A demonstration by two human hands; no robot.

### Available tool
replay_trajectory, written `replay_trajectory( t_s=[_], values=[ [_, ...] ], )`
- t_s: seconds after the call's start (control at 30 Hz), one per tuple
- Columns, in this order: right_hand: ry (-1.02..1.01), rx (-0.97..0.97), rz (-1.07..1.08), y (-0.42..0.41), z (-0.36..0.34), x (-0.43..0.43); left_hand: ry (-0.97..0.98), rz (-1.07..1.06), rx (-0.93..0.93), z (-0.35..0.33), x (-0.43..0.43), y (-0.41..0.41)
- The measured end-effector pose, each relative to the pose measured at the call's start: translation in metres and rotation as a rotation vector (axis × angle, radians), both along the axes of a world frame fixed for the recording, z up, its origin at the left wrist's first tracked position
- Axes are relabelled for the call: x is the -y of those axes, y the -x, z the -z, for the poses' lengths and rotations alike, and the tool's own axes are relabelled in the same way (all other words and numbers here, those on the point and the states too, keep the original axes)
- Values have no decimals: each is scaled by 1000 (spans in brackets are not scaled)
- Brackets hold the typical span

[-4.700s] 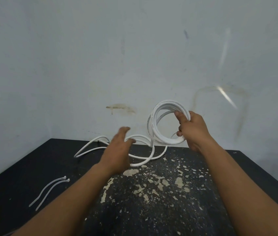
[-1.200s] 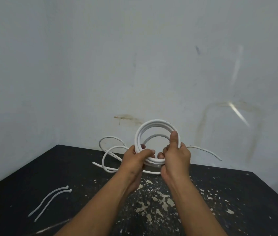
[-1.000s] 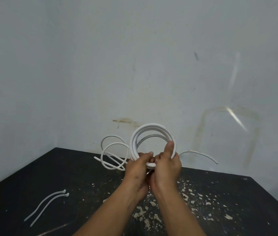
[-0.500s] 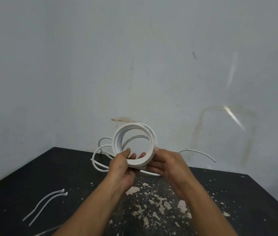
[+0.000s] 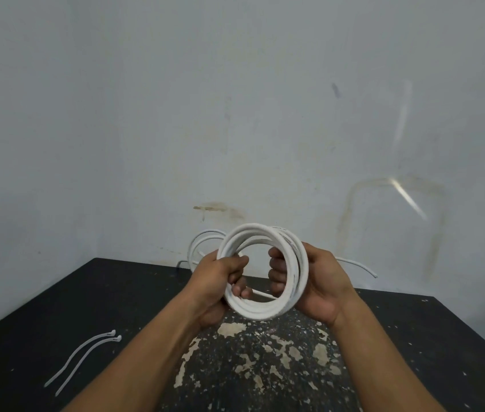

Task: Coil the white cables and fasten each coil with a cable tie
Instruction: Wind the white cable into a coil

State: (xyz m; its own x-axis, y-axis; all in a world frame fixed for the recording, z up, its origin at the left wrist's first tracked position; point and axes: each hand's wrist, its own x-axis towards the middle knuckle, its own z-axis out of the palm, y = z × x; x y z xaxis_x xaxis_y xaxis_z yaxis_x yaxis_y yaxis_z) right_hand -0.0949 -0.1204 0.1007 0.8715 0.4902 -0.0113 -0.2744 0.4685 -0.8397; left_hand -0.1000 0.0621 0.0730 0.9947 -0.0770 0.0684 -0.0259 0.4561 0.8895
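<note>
2 hands are curled round the white cable coil [image 5: 260, 311], held upright: left hand [image 5: 214, 281] on its left side, right hand [image 5: 324, 286] on its right. 2 cable ties [image 5: 86, 344] are laid lower-left of it.

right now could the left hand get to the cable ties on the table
Probably yes: the left hand grips the coil, but the cable ties lie on the table to its left with nothing between; it must let go first.
</note>
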Motion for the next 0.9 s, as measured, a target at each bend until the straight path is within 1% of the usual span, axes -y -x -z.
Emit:
replay_trajectory(
  t_s=[0.07,0.13,0.2,0.3,0.4,0.47,0.57,0.63,0.77,0.8,0.9],
  values=[
    [-130,-38,-90,4,-1,-2,-58,8,105,-1,-1,3],
    [-199,-87,-86,5,-2,-1,-101,3,176,-2,-3,6],
    [-119,-104,-14,2,-1,2,-134,-1,217,-2,-7,8],
    [38,-55,185,-12,9,7,-220,-79,205,-3,-11,5],
    [39,22,301,-17,16,13,-301,-172,158,-4,-18,-1],
    [65,78,345,-18,17,17,-306,-177,128,-3,-21,-3],
    [133,124,354,-19,16,16,-312,-117,101,2,-22,-4],
    [160,134,344,-20,13,14,-361,-84,129,4,-20,-4],
    [109,183,384,-21,6,21,-496,-119,181,4,-18,-6],
    [129,207,385,-20,5,23,-519,-126,189,4,-18,-7],
    [290,294,351,-15,3,18,-628,-142,241,0,-12,-9]
  ],
)
